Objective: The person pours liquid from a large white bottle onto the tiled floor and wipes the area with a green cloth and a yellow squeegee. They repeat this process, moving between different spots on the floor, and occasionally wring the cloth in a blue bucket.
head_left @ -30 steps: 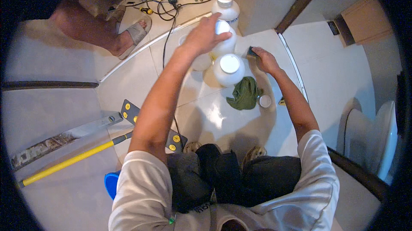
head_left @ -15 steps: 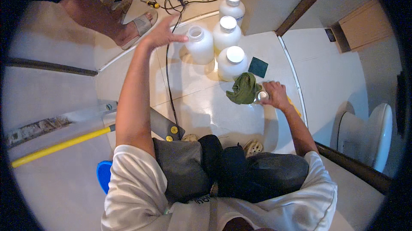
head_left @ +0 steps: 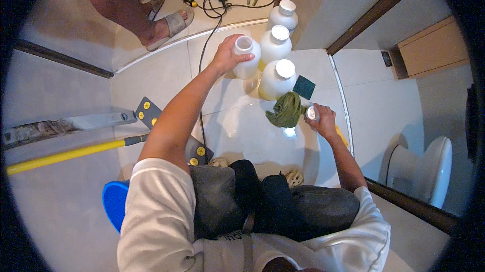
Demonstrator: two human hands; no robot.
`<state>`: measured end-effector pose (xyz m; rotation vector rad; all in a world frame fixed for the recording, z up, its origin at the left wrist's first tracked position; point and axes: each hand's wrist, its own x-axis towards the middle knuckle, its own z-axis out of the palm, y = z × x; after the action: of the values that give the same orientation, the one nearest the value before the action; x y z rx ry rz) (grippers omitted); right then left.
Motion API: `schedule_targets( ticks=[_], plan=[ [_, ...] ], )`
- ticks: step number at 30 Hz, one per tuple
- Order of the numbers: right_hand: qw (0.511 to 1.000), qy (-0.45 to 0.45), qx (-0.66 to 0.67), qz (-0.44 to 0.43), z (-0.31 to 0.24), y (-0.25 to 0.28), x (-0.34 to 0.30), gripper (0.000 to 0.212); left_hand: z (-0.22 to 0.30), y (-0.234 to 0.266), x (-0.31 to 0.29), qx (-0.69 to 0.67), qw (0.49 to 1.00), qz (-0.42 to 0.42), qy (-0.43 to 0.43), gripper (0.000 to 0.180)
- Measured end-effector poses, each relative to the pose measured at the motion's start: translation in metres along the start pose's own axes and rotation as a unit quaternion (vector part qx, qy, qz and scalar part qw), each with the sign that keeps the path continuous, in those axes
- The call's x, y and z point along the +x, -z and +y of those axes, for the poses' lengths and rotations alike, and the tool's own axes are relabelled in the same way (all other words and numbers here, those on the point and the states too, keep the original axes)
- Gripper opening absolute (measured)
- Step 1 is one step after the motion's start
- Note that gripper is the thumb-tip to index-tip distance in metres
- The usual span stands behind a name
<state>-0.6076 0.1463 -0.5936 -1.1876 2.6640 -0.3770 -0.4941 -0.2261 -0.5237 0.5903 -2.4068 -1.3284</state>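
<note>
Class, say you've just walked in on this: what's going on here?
Someone's left hand grips an uncapped white bottle, while the right hand has its fingers around a white cap. Three capped white bottles stand to the right of the open one. A crumpled green cloth and a flat dark green pad lie beside the nearest capped bottle.
</note>
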Motion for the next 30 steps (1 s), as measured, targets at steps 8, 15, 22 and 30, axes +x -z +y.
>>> schedule_targets(
  ticks=[8, 15, 22, 30],
  plan=[
    [0.987, 0.022, 0.12, 0.103, -0.034, 0.077, 0.036, 0.066, 0.01, 0.011, -0.052, 0.085, 0.991, -0.063, -0.084, 0.067],
    [0.943, 0.088, 0.305, 0.102, -0.094, 0.137, 0.045, 0.06, 0.037, -0.015, -0.112, 0.054, 0.995, -0.039, -0.073, 0.064],
    [0.918, 0.139, 0.37, 0.038, -0.131, 0.135, 0.035, 0.056, 0.057, -0.033, -0.133, 0.106, 0.978, -0.109, -0.142, 0.062],
    [0.935, 0.235, 0.263, 0.028, -0.145, 0.135, 0.023, 0.053, 0.08, -0.041, -0.13, 0.138, 0.973, -0.116, -0.146, 0.063]
  ],
)
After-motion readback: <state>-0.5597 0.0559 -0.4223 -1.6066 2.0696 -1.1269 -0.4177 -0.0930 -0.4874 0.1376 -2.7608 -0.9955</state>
